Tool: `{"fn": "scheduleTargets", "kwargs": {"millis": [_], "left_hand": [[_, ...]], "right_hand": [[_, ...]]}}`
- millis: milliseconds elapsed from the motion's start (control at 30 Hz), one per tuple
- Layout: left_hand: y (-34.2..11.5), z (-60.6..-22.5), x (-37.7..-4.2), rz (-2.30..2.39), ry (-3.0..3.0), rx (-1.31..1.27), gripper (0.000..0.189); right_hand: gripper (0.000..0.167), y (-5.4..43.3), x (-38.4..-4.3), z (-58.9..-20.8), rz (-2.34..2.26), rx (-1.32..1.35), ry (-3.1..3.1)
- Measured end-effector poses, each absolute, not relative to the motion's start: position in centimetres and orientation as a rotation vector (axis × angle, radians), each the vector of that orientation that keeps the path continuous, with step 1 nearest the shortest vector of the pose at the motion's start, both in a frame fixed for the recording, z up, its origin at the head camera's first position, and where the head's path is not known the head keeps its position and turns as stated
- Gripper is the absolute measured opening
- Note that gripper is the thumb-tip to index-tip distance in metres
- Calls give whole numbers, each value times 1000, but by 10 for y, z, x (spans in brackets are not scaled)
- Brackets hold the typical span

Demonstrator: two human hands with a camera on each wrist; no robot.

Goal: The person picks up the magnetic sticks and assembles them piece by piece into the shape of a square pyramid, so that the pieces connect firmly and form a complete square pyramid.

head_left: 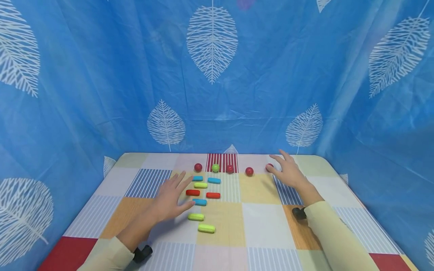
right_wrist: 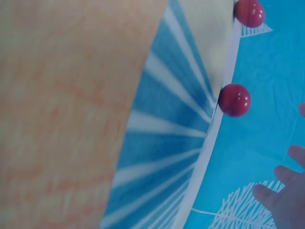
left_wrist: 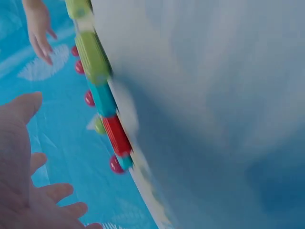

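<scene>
My left hand [head_left: 169, 199] hovers just left of several short ribbed bars, fingers spread, holding nothing. Its thumb overlaps the end of a blue bar [head_left: 200, 202] in the head view. Around it lie a red bar [head_left: 192, 192], another red bar [head_left: 213, 195], a blue bar [head_left: 214, 180] and yellow-green bars [head_left: 206, 228]. At the far right, my right hand [head_left: 288, 171] is beside a red ball [head_left: 269, 166], which its fingers partly cover in the head view. The right wrist view shows that red ball [right_wrist: 234, 100] apart from the spread fingers.
A row of balls runs along the table's back: a red ball [head_left: 198, 167], a green ball [head_left: 215, 168] and more red balls [head_left: 249, 171]. A patchwork cloth [head_left: 264, 226] covers the table. Blue curtains [head_left: 213, 113] with white leaves enclose the back and sides.
</scene>
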State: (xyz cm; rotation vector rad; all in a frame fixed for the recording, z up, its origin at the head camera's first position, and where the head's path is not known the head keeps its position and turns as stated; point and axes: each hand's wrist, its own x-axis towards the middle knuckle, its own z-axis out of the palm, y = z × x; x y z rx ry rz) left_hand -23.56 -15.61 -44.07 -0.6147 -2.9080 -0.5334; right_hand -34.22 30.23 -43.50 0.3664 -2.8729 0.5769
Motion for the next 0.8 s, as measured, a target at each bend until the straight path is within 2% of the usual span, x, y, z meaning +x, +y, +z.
{"fn": "scheduleTargets", "kwargs": {"millis": [200,367,633,800], "left_hand": [[-146,-442,-212,-858,-2932,-614,74],[-139,-442,-196,-1110,-2875,-716,59],[-133,-443,-172,-1351,-2811,-883,44],[-127,-445,-166,-1429,-2854,-874,37]], "right_hand": [[69,299,-349,-439,751,357,-2854],[62,295,-356,-442,838,332,-2820],[56,291,-366,-444,952,219,-2830],[54,289,-368,-444,1034,117,-2875]]}}
